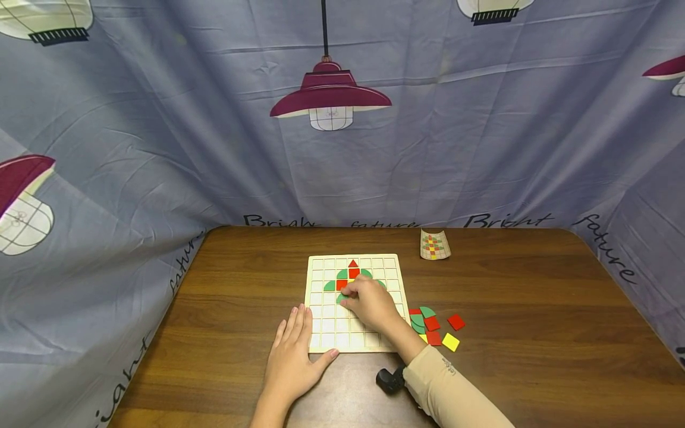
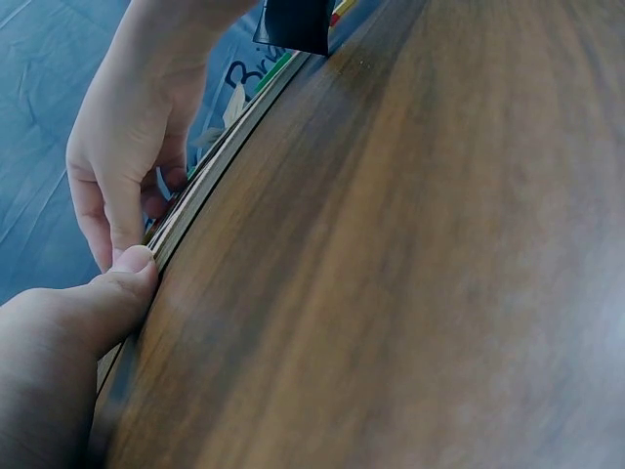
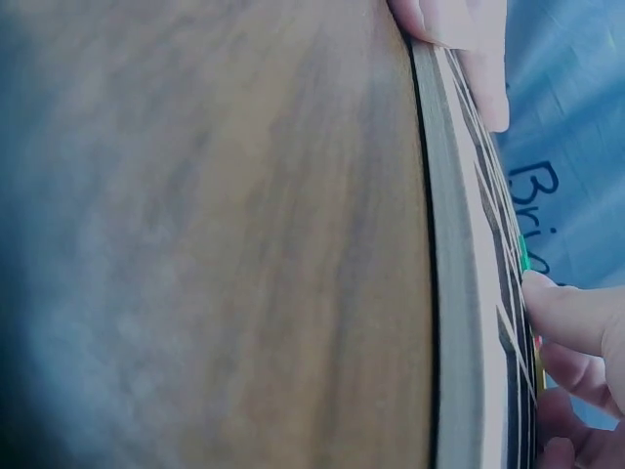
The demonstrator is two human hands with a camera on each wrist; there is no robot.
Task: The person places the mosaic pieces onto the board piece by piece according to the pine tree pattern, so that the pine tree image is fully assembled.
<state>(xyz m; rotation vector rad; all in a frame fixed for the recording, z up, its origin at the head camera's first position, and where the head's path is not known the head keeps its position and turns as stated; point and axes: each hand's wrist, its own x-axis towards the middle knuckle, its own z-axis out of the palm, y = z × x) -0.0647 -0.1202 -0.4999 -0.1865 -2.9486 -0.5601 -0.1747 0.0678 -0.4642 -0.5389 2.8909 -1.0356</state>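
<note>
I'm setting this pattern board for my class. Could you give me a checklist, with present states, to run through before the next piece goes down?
1. Board lying flat on the table: ok.
2. Left hand touching the board's near left corner: ok.
3. Card with its pattern in view, beyond the board to the right: ok.
4. Loose pieces separated from one another: not ok, some overlap right of the board.
5. Right hand clear of the pattern: not ok, its fingers are over it.
6. Everything under the right fingers seated in its square: cannot tell, the hand hides it.
</note>
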